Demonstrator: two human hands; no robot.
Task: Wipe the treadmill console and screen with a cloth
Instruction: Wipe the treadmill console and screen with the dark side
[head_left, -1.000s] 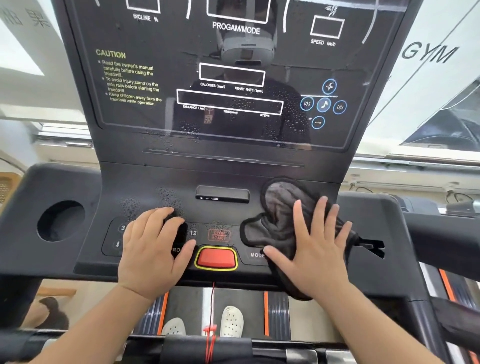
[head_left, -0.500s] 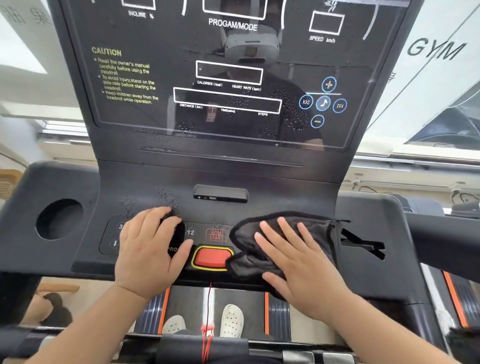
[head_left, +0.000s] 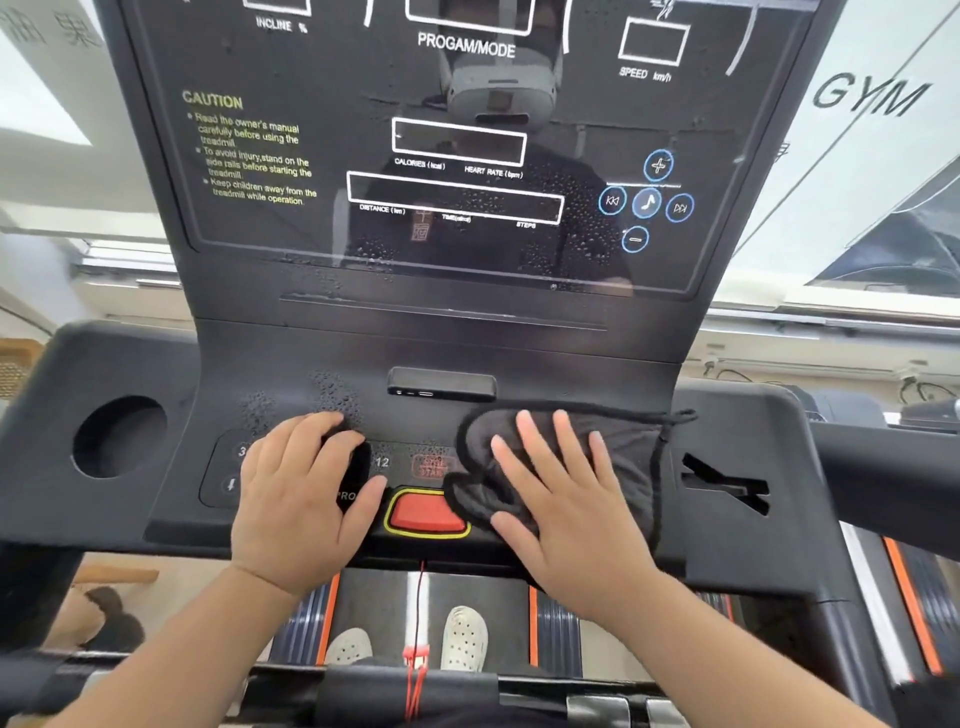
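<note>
**Wiping treadmill console: early stage, lower panel in hand**

- **Item 1, cloth** (head_left: 631, 462): dark grey, with a stitched edge. It lies bunched on the right half of the console's (head_left: 545, 358) lower panel, and its left fold reaches just beside the red stop button (head_left: 423, 512).
- **Item 2, right hand** (head_left: 566, 514): the grip is flat. The fingers are straight and spread, and the palm presses the cloth down onto the panel. It does not pinch or curl round the cloth.
- **Item 3, left hand** (head_left: 296, 499): it rests on the keypad (head_left: 382, 462) to the left of the stop button. The fingers are bent over a dark shape that is hidden beneath them. Whether the grip holds that shape or only leans on the panel cannot be told.
- **Item 4, droplets on console** (head_left: 332, 389): a speckled patch above the left hand, unwiped. A fainter patch lies over the start marking between the two hands.
- **Item 5, screen** (head_left: 363, 67): upright glass above the console. Droplets on screen (head_left: 571, 192) are scattered across its lower middle and along the bottom edge, and no cloth is near it.

**Progress, as judged:** the panel beside and above the cloth looks free of droplets, so that stretch appears covered. The centre and left of the console and the whole screen are left to do. Most of the task lies ahead.
</note>
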